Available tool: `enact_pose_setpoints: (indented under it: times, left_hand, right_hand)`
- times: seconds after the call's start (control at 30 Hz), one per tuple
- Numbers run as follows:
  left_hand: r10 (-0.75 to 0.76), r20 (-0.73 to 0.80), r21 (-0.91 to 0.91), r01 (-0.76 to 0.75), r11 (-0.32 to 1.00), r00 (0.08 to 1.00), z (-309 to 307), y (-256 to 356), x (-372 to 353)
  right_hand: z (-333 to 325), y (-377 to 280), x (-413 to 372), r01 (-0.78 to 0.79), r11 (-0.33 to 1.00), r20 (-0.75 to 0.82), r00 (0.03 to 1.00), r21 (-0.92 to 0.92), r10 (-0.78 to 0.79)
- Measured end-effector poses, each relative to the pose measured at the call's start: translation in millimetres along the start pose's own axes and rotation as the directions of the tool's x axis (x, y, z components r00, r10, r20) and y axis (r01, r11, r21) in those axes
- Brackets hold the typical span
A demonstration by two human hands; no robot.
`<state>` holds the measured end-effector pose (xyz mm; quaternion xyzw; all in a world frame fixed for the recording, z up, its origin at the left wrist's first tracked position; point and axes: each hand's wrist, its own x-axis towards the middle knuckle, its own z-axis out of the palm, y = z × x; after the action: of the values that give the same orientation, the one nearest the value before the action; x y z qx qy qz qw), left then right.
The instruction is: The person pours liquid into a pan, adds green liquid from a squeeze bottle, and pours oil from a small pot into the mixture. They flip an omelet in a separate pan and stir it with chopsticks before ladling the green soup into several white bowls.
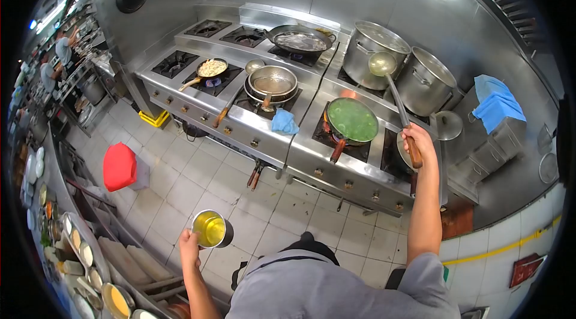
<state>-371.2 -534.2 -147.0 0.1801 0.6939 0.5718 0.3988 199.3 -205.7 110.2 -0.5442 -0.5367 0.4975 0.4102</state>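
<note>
My right hand [418, 144] is closed round the wooden handle of a long ladle [383, 64]. The ladle's bowl, with pale liquid in it, is above the rim of a large stock pot [362, 55]. Below and left of it, a pan of green liquid [351, 120] sits over a glowing burner. My left hand [189, 241] grips a metal cup [211, 229] of yellow liquid, held over the floor away from the stove.
On the stove stand a pan of pale food [212, 68], a metal strainer [273, 81], a wok [300, 39] and a second stock pot [427, 79]. A blue cloth [285, 122] lies near the edge. Bowls of sauce [118, 301] are lower left; people [63, 49] stand far left.
</note>
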Motion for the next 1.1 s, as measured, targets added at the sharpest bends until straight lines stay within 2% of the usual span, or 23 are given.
enact_pose_setpoints:
  times: [0.1,0.17,0.2,0.23,0.3,0.43,0.47,0.53,0.57,0.63,0.7,0.77,0.83,0.87,0.9,0.93,0.97,1.0,1.03,1.1]
  left_hand:
    - [-0.022,-0.02,-0.052,0.021,0.998,1.0,-19,-10,-2]
    - [-0.027,-0.035,-0.059,0.025,0.998,0.999,-28,-10,-7]
    - [-0.033,-0.05,-0.065,0.03,0.997,0.998,-31,-8,-9]
    - [-0.032,-0.047,-0.065,0.029,0.997,0.998,-33,-5,-10]
    - [-0.042,-0.06,-0.058,0.039,0.998,0.997,-37,1,-13]
    - [-0.034,-0.046,-0.064,0.031,0.997,0.998,-42,-6,-6]
    - [-0.032,-0.063,-0.073,0.027,0.997,0.997,-39,-2,-8]
    - [-0.035,-0.087,-0.09,0.027,0.996,0.996,-36,-5,-9]
    - [-0.03,-0.076,-0.115,0.021,0.993,0.997,-38,-10,-8]
    - [-0.023,-0.081,-0.147,0.011,0.989,0.996,-42,-17,-10]
    - [-0.054,-0.098,-0.072,0.047,0.996,0.994,-49,-20,-13]
    - [-0.059,-0.12,-0.078,0.05,0.996,0.991,-51,-19,-17]
    - [-0.065,-0.144,-0.079,0.054,0.995,0.987,-55,-19,-19]
    - [-0.057,-0.152,-0.085,0.045,0.995,0.987,-59,-20,-19]
    - [-0.048,-0.161,-0.092,0.033,0.995,0.986,-63,-21,-18]
    - [-0.05,-0.172,-0.094,0.034,0.995,0.984,-68,-26,-14]
    - [-0.048,-0.191,-0.11,0.027,0.994,0.98,-73,-33,-9]
    - [-0.047,-0.213,-0.126,0.02,0.992,0.976,-78,-37,-5]
    - [-0.049,-0.233,-0.129,0.019,0.991,0.971,-80,-33,-2]
    - [-0.015,-0.255,-0.095,-0.01,0.995,0.967,-85,-22,2]
  right_hand:
    - [1,12,-16,0.002,1.0,-0.024,1.0,-0.029,-0.003]
    - [-4,28,-27,0.111,0.988,-0.011,0.994,-0.107,-0.113]
    - [6,20,-43,0.034,0.993,-0.072,0.997,-0.116,-0.043]
    - [9,24,-46,0.035,0.993,-0.075,0.996,-0.117,-0.044]
    - [14,38,-48,0.125,0.983,-0.13,0.981,-0.131,-0.142]
    - [44,87,-39,0.085,0.985,-0.318,0.939,-0.149,-0.129]
    - [53,105,-37,0.067,0.976,-0.333,0.933,-0.209,-0.136]
    - [71,135,-39,0.041,0.952,-0.34,0.929,-0.304,-0.149]
    - [74,145,-41,-0.047,0.937,-0.341,0.937,-0.347,-0.079]
    - [67,153,-36,-0.117,0.914,-0.26,0.965,-0.387,0.013]
    - [76,168,-34,-0.124,0.919,-0.271,0.963,-0.375,0.02]
    - [87,176,-31,-0.13,0.92,-0.279,0.96,-0.371,0.024]
    - [124,167,-36,-0.156,0.973,-0.441,0.895,-0.172,0.065]
    - [132,171,-31,-0.138,0.99,-0.409,0.903,0.021,0.134]
    - [134,167,-23,-0.142,0.99,-0.4,0.906,0.02,0.138]
    - [132,158,-12,-0.179,0.933,-0.281,0.921,0.311,0.271]
    - [132,150,-3,-0.234,0.789,-0.126,0.923,0.568,0.364]
    - [137,142,4,-0.283,0.612,0.04,0.924,0.739,0.38]
    - [146,139,7,-0.299,0.611,0.06,0.923,0.733,0.38]
    - [173,139,10,-0.404,0.41,0.364,0.915,0.818,0.176]
